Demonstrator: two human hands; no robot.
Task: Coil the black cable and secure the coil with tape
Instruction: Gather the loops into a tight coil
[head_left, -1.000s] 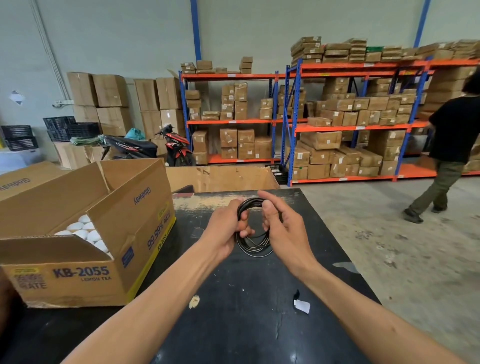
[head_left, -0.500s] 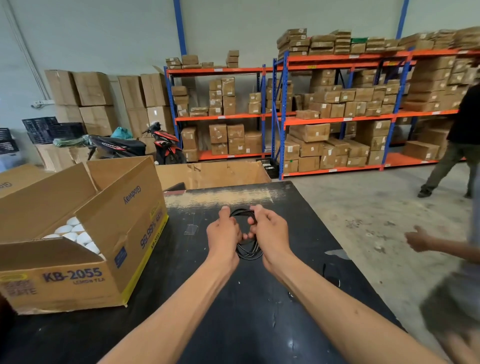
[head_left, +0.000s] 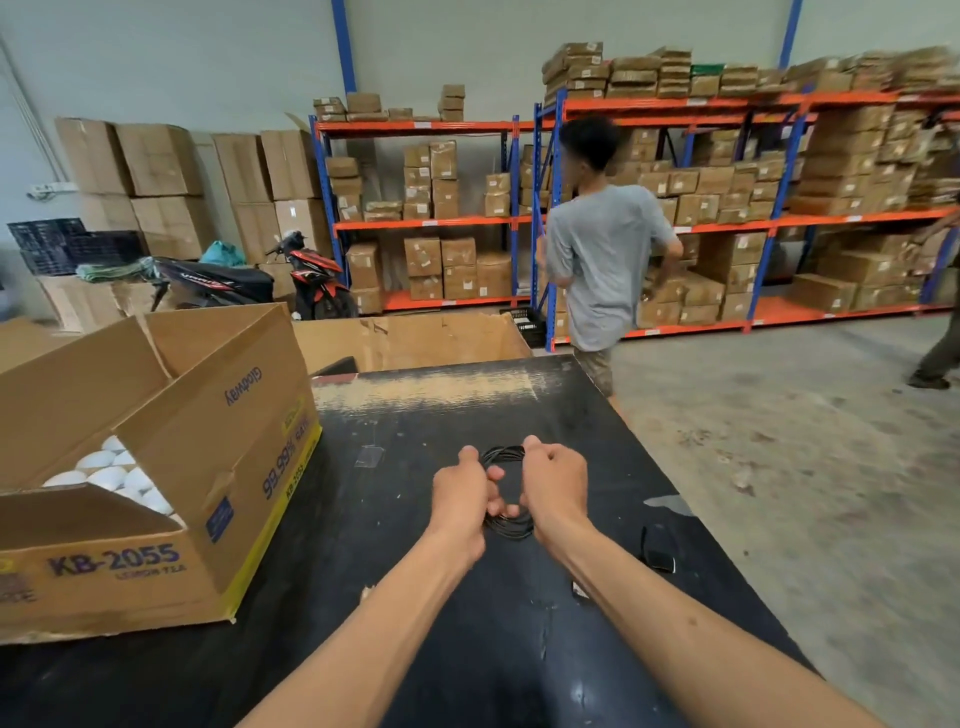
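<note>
The black cable (head_left: 503, 455) is wound into a small round coil, held upright just above the black table (head_left: 426, 613). My left hand (head_left: 461, 493) grips the coil's left side and my right hand (head_left: 555, 486) grips its right side, fingers curled through the loop. The lower arc of the coil (head_left: 511, 529) hangs between my wrists. A small clear piece of tape (head_left: 370, 456) lies on the table beyond my left hand. Most of the coil is hidden by my fingers.
An open cardboard box (head_left: 208, 467) with white round items stands on the table's left. A small black item (head_left: 660, 558) and a white scrap (head_left: 579, 590) lie to the right. A person in a grey shirt (head_left: 605, 260) stands at the far right corner. Shelving racks (head_left: 675, 208) stand behind.
My hands closed tighter on the coil and lowered it toward the table. A person in a grey shirt walked in from the right to the table's far corner.
</note>
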